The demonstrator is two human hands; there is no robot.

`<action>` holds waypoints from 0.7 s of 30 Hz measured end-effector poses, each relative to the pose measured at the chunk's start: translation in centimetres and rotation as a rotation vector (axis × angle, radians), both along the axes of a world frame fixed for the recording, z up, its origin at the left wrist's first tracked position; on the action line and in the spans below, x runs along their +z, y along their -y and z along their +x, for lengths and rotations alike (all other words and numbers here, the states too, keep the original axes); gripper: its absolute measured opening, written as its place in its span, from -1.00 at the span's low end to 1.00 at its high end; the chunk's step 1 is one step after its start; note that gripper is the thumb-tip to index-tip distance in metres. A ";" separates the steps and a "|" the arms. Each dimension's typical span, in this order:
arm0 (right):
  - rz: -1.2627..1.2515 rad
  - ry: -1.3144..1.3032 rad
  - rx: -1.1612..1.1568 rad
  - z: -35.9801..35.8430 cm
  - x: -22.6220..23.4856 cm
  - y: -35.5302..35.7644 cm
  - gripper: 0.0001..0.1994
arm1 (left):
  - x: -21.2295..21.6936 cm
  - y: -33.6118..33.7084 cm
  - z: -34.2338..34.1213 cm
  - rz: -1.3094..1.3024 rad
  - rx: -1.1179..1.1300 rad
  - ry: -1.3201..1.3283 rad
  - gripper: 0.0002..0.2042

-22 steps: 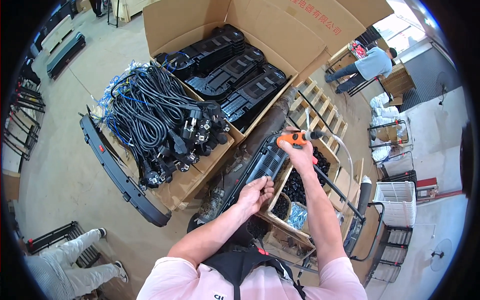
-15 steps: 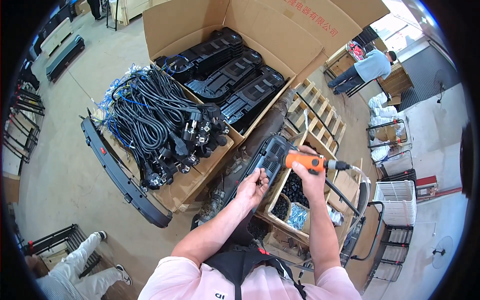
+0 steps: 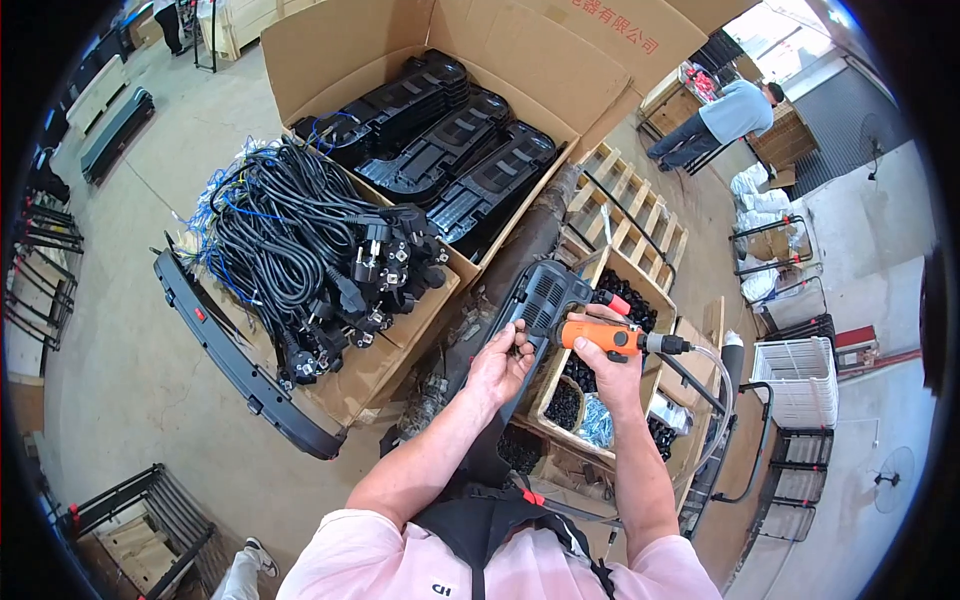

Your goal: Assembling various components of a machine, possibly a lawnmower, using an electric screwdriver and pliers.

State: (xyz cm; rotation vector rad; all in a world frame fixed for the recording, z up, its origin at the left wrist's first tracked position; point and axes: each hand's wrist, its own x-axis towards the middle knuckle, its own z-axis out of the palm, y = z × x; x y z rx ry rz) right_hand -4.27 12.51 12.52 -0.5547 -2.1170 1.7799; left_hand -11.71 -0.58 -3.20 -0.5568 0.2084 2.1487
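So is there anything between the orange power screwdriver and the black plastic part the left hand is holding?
Nothing visible. The right hand holds the orange power screwdriver sideways, its tip end right at the black plastic part. The left hand grips that part's lower edge, beside the tool rather than in front of it.

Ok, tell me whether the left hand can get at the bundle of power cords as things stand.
Probably yes. The left hand rests on the black housing, and the power cords lie uncovered on the cardboard to its left with nothing between them. It would have to let go and stretch across, though.
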 end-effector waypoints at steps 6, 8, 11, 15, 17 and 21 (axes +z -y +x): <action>-0.045 -0.019 -0.005 -0.6 -0.6 0.3 -0.47 | -0.2 -0.1 0.3 0.054 -0.006 -0.023 -0.71; -0.012 -0.006 -0.025 -1.2 -1.0 0.6 -0.47 | 0.2 -0.2 0.8 0.048 0.013 -0.063 -0.68; 0.056 -0.005 -0.062 -2.4 -2.4 0.1 -0.47 | 1.4 -0.3 1.8 -0.125 -0.122 -0.050 -0.69; 0.091 -0.003 -0.090 -3.6 -3.8 -0.8 -0.46 | 2.3 1.4 3.7 -0.163 -0.255 -0.163 -0.75; 0.099 0.003 -0.075 -4.4 -3.8 -0.7 -0.46 | 1.3 2.4 4.8 -0.099 -0.306 -0.308 -0.72; 0.119 0.003 -0.051 -4.9 -4.5 -1.1 -0.47 | 0.2 3.8 6.2 -0.092 -0.379 -0.384 -0.64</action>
